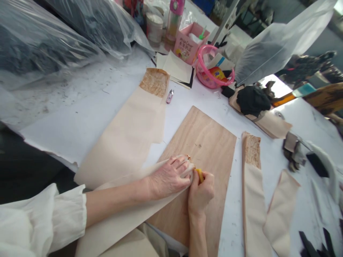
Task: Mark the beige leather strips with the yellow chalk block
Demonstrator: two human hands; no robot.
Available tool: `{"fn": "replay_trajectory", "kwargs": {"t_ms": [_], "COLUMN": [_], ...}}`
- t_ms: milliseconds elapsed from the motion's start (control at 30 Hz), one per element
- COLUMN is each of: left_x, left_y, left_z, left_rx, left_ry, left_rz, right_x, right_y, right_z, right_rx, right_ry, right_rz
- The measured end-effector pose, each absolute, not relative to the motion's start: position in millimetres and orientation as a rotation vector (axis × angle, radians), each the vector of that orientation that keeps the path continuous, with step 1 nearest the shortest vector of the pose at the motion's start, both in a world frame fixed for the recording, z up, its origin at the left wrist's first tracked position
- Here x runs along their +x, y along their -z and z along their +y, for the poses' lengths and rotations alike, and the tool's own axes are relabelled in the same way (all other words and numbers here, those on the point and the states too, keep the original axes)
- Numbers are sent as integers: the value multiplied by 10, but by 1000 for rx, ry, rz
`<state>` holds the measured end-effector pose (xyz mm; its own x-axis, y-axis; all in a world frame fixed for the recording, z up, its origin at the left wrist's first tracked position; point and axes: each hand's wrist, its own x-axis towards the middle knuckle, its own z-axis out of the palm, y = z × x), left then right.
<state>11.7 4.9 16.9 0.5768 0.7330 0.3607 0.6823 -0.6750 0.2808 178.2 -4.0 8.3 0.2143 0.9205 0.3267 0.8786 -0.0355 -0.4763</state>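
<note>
My left hand point(171, 175) presses down on a beige fabric strip point(128, 210), its fingers closed over the strip's far end. This end rests on a wooden board point(198, 137). Right beside it, my right hand point(202, 191) is closed around a small yellow object point(199, 175) at the strip's edge; most of that object is hidden in my fingers. To the left lies another wide beige piece point(120, 132) with a brown, rough-looking end point(154, 82). Close to that end are small pink thread snips point(169, 96).
On the right lie a folded beige strip point(253, 200) and another beige piece point(282, 210). Farther back stand a pink basket point(214, 84), a pink box point(187, 43) and a bottle point(174, 23). Plastic-wrapped dark bundles point(45, 43) occupy the back left.
</note>
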Motion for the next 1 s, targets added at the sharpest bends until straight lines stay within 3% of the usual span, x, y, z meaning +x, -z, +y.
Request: {"fn": "replay_trajectory", "kwargs": {"t_ms": [133,333,600,767,1000], "left_x": [70,18,29,-7,34], "left_y": [-156,-196,-186,-179,-190], "left_z": [35,34,-22,-69,-60], "left_rx": [2619,2611,2588,2580,2597], "left_ry": [-665,-603,-593,-575,-593], "left_rz": [1140,1087,1071,1062,1068], "right_x": [1943,1828,1893,1937,1785], "right_y": [-200,-229,-148,-313,-87], "right_z": [-33,-410,41,-254,-300], "right_rx": [-1958,-1893,-1937,-1885,-1956], "right_ry": [8,-174,-27,-90,-83], "right_rz": [-1517,-1754,-1657,-1675,-1747]}}
